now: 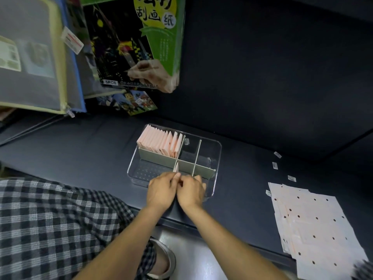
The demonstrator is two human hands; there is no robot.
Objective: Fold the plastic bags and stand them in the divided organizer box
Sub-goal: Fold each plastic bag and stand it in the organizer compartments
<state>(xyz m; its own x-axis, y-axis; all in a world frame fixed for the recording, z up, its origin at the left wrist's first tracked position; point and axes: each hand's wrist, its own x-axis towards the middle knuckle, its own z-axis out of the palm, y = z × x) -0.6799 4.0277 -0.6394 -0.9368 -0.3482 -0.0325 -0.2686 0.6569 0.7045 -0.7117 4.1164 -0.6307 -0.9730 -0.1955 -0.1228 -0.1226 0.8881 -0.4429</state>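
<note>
While both hands meet at the near side of the box, the scene lists as follows:

Organizer box: clear plastic tray (pixel 216 147) with grey dividers (pixel 159 156); sits on a dark padded surface (pixel 80 146)
Far-left compartment: a full row of folded pink bags (pixel 159 141) standing upright; packed side by side
Near compartment: one folded pink bag (pixel 176 167) upright against the cross divider; its lower end between the two hands
Left hand (pixel 161 190): fingers curled, pinching the bag's near edge
Right hand (pixel 191 191): fingers curled beside the left, touching it; grip on the same bag likely but partly hidden
Unfolded stock: flat stack of pale dotted bags (pixel 314 227) at the right, well apart from the box
Stickers (pixel 275 165): small labels scattered on the surface between box and stack
Backdrop: green-and-black craft packet (pixel 137 43); mesh zip pouches (pixel 34 57) at far left
</note>
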